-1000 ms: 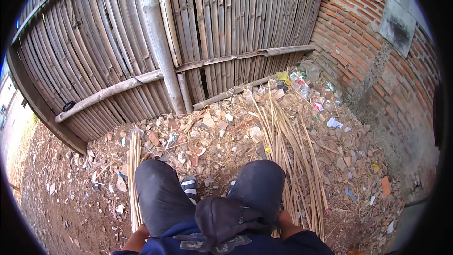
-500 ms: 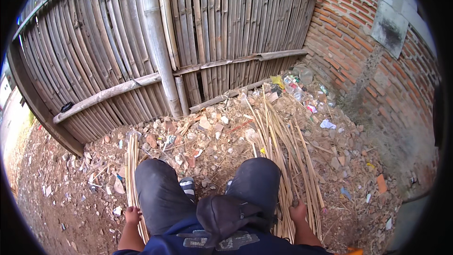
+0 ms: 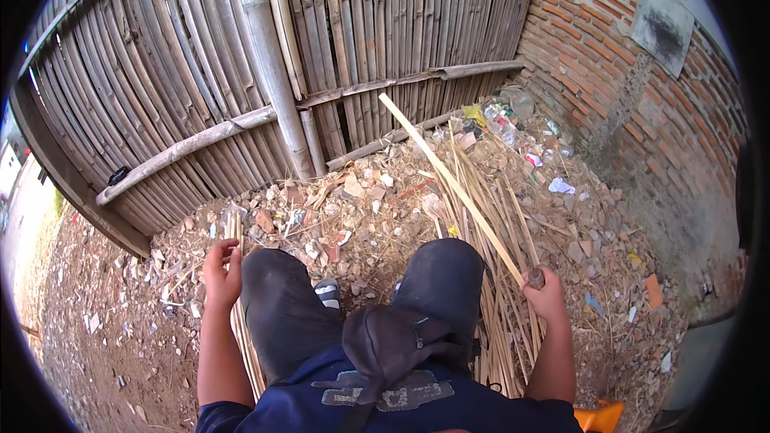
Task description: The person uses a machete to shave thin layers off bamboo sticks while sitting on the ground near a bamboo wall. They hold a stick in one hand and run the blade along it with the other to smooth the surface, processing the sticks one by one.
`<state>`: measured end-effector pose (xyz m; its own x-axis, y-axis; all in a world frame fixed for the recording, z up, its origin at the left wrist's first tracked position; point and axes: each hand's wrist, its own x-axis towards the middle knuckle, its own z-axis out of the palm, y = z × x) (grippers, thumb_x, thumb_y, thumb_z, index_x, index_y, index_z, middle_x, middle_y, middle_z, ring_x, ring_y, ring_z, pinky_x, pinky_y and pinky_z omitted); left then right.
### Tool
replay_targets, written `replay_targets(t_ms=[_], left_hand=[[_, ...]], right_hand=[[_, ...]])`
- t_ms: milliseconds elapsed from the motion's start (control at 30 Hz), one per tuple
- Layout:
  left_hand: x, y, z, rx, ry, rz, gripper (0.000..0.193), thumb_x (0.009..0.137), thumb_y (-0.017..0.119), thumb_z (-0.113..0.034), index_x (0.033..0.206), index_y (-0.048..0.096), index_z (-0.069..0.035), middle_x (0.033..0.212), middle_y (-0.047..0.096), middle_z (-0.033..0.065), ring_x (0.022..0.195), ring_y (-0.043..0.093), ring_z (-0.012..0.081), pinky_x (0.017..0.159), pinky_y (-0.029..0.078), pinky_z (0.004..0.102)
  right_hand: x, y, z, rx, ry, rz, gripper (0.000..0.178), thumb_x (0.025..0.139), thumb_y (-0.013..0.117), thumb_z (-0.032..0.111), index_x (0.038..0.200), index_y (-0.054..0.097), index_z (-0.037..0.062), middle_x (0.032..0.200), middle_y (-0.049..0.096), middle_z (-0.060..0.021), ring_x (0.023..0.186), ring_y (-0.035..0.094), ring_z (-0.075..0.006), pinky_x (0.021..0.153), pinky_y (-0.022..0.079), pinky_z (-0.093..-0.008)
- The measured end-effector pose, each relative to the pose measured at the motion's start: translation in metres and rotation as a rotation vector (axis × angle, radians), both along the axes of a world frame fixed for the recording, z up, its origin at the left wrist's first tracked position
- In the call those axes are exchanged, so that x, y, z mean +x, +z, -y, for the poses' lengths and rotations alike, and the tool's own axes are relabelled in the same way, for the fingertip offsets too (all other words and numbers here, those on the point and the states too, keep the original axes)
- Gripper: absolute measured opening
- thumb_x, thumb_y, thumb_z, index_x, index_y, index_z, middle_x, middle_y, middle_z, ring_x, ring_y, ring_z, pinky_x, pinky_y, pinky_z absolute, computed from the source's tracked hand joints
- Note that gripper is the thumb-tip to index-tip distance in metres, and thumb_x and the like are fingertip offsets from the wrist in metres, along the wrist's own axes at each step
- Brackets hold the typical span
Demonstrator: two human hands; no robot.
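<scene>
Outdoors, rubble-strewn ground met a bamboo fence; right hand gripped a bamboo strip, left hand seemingly pinched thin slats.

outdoor yard for bamboo work, split-bamboo fence, bare brick wall, dirt ground strewn with rubble, pile of bamboo strips
</scene>
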<state>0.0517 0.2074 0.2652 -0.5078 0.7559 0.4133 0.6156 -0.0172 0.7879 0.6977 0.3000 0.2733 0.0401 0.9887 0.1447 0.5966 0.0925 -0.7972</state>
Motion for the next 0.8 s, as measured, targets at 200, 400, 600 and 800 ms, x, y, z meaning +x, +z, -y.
replay_targets(t_ms=[200, 400, 600, 800], left_hand=[[0.099, 0.125, -0.04, 0.129, -0.261, -0.647, 0.04, 0.084, 0.078, -0.02, 0.119, 0.064, -0.006, 0.12, 0.067, 0.0136, 0.12, 0.061, 0.0355, 0.103, 0.046, 0.0482], [0.109, 0.137, -0.043, -0.029, -0.407, -1.041, 0.057, 0.081, 0.078, -0.044, 0.126, 0.064, -0.012, 0.12, 0.065, 0.0105, 0.122, 0.057, 0.0335, 0.107, 0.041, 0.0501], [0.078, 0.111, -0.015, -0.172, -0.447, -1.021, 0.03, 0.088, 0.071, -0.041, 0.097, 0.066, -0.013, 0.084, 0.066, 0.0047, 0.08, 0.068, 0.0277, 0.074, 0.051, 0.0421], [0.046, 0.074, 0.042, -0.313, -0.259, -0.826, 0.03, 0.092, 0.069, -0.039, 0.084, 0.062, -0.011, 0.071, 0.064, 0.0091, 0.067, 0.067, 0.0332, 0.061, 0.052, 0.0468]], right_hand=[[-0.039, 0.072, -0.007, -0.127, 0.265, -0.001, 0.016, 0.08, 0.071, 0.005, 0.095, 0.07, 0.0004, 0.082, 0.069, -0.0039, 0.07, 0.059, -0.0096, 0.066, 0.05, -0.0315], [-0.074, 0.109, -0.018, -0.3, 0.627, -0.021, 0.01, 0.079, 0.073, 0.004, 0.085, 0.065, 0.0025, 0.093, 0.074, -0.0055, 0.085, 0.066, -0.0109, 0.078, 0.053, -0.0291], [-0.09, 0.109, -0.039, -0.382, 0.798, -0.049, 0.022, 0.079, 0.077, 0.011, 0.099, 0.072, 0.0036, 0.088, 0.073, -0.0052, 0.081, 0.067, -0.0137, 0.075, 0.053, -0.0306], [-0.123, 0.141, -0.064, 0.327, 0.617, 0.234, 0.027, 0.074, 0.082, 0.011, 0.097, 0.069, 0.0046, 0.096, 0.07, -0.01, 0.088, 0.069, -0.0301, 0.076, 0.054, -0.0374]])
